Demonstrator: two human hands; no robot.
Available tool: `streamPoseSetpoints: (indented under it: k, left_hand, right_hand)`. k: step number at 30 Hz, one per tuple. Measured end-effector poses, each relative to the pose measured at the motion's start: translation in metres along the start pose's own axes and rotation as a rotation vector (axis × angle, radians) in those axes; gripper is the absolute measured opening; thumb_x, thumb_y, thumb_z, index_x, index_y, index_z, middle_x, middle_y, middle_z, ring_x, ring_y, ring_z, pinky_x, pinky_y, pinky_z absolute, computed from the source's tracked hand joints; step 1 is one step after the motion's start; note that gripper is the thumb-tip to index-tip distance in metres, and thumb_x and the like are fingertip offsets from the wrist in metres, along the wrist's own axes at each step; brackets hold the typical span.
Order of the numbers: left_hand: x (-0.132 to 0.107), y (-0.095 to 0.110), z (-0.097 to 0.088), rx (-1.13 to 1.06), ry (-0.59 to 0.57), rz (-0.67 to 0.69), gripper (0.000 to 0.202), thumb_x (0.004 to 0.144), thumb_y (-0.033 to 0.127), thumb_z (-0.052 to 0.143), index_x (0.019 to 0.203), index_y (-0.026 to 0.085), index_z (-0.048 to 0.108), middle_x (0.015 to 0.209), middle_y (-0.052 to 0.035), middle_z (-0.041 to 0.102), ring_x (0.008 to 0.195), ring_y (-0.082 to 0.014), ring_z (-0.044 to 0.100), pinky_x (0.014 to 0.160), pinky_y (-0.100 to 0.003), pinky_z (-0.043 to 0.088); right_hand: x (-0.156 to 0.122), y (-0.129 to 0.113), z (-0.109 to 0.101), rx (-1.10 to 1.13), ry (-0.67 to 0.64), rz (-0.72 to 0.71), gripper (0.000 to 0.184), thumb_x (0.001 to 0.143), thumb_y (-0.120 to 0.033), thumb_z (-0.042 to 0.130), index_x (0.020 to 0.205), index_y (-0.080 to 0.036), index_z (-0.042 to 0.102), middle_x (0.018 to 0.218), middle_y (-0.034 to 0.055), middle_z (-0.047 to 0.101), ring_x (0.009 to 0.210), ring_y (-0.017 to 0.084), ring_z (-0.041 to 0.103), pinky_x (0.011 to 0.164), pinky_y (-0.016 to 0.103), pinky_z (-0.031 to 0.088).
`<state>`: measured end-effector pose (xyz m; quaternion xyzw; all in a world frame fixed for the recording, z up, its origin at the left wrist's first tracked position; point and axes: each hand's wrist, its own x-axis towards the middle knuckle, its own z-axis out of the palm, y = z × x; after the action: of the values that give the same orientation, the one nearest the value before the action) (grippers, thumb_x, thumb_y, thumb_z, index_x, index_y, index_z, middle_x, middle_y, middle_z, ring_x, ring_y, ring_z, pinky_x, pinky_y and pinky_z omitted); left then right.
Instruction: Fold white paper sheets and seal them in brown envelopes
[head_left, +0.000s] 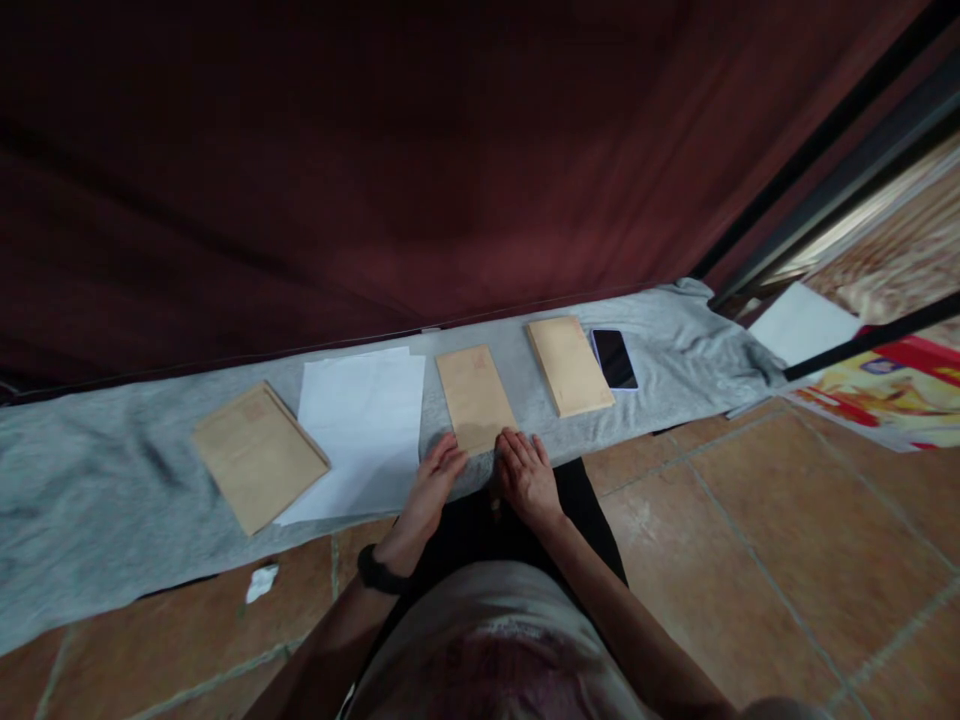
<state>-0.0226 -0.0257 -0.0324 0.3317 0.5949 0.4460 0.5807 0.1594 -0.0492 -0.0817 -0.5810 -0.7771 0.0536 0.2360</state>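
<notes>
A brown paper envelope [478, 395] lies on the grey cloth in front of me, its near edge toward my body. My left hand [436, 480] is at its near left corner, thumb and fingers closed around the edge. Over the near right corner rests my right hand [527, 475], palm down, fingers stretched out flat and touching the paper. To the left, a small pile of brown envelopes [259, 458] partly covers white paper sheets [367, 420]. On the right lies another pile of brown envelopes [570, 367]. The undersides of both hands are hidden.
A dark-screened phone [615, 360] lies beside the right pile. The grey cloth [112, 480] covers a long narrow surface, with a dark red curtain [420, 200] behind it. A white scrap [261, 583] is on the tiled floor [720, 540]. Dark bars and a colourful box [892, 390] stand right.
</notes>
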Motion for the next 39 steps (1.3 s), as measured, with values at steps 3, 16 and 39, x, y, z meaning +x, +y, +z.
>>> streamPoseSetpoints:
  k: [3, 16, 39]
  left_hand:
    - [0.008, -0.002, -0.002, -0.011, 0.028, -0.059, 0.059, 0.068, 0.037, 0.08, 0.121, 0.018, 0.064, 0.119, -0.0117, 0.069, 0.103, -0.0231, 0.068, 0.081, -0.032, 0.055]
    - [0.028, -0.001, 0.022, 0.098, -0.057, 0.008, 0.023, 0.065, 0.034, 0.072, 0.077, 0.018, 0.059, 0.057, 0.0053, 0.06, 0.046, -0.008, 0.052, 0.044, -0.018, 0.037]
    - [0.008, 0.001, 0.034, 0.062, -0.207, 0.03, 0.047, 0.073, 0.057, 0.073, 0.099, 0.018, 0.066, 0.085, -0.0054, 0.072, 0.077, -0.0176, 0.069, 0.071, -0.029, 0.053]
  right_hand:
    - [0.001, -0.001, -0.001, 0.013, -0.003, 0.011, 0.045, 0.1, -0.021, 0.045, 0.144, -0.017, 0.049, 0.149, 0.0098, 0.052, 0.14, 0.025, 0.045, 0.121, 0.048, 0.024]
    - [0.007, -0.003, -0.007, 0.027, -0.003, 0.027, 0.041, 0.101, -0.025, 0.045, 0.141, -0.019, 0.052, 0.143, 0.0102, 0.058, 0.135, 0.025, 0.05, 0.118, 0.046, 0.028]
    - [0.036, 0.023, -0.043, 1.162, 0.433, 0.732, 0.036, 0.083, -0.053, 0.067, 0.068, -0.022, 0.056, 0.06, -0.0047, 0.056, 0.059, 0.014, 0.057, 0.064, 0.027, 0.054]
